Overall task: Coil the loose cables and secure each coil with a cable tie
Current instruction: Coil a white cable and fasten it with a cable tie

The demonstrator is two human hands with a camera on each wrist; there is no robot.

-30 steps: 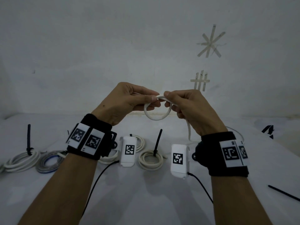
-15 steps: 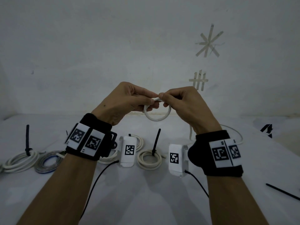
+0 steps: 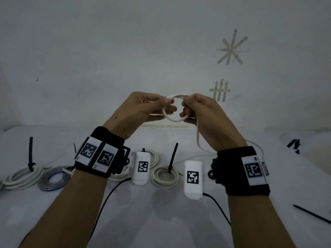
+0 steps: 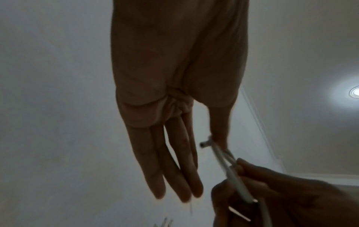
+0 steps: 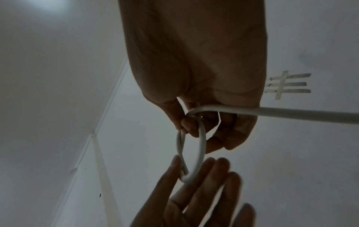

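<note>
- No brand or readable text anywhere I can see; only black-and-white square code tags on both wristbands and on the two white wrist camera units (image 3: 141,167).
- White cable (image 3: 174,109) is up in the air in front of the wall, formed into one small loop between my two hands, with its free length hanging from the loop's 4 o'clock, past my right palm, to the table (image 3: 161,221).
- Left hand (image 3: 136,111): thumb and forefinger pinch the loop at its 10 o'clock; the other fingers (image 4: 165,169) lie nearly straight.
- Right hand (image 3: 206,119): curled, thumb and fingers gripping the loop at its 2 o'clock; in the right wrist view the cable (image 5: 291,113) runs across the base of the fingers.
- On the table at 9 o'clock: white coil with black cable tie (image 3: 31,154), and a grey-blue coil (image 3: 53,178) just beside it.
- Below the hands: cream coil (image 3: 165,176) with an upright tie.
- At 4 o'clock: loose black cable tie (image 3: 311,213).
</note>
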